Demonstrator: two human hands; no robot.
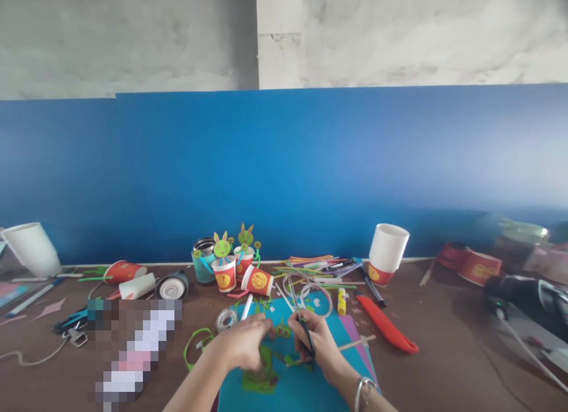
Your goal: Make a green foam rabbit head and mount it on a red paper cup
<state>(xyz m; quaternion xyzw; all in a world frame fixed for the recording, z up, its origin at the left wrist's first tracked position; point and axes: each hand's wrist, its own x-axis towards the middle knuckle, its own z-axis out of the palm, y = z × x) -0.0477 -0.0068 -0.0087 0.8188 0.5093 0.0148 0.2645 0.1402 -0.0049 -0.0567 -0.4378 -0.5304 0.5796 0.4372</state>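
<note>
My right hand (315,338) is closed round a pair of scissors (304,329) with dark handles, the blades pointing away from me. Under it lie a small green paper scrap (290,360) and a thin wooden stick (355,343). My left hand (251,344) is over a green paper piece (257,376), its bent fingers apart and partly hidden. Both hands are above a blue sheet (284,397). Small green paper rings (283,330) lie between them. Beyond the hands, two paper cups (224,276) carry green rabbit-faced figures (222,247).
A tape roll (226,320), a tipped red cup (258,280) and a glue stick (341,301) surround the sheet. Right of it are a red pouch-like object (386,324) and stacked white cups (389,246). Coloured strips (306,267) lie near the blue partition (284,175).
</note>
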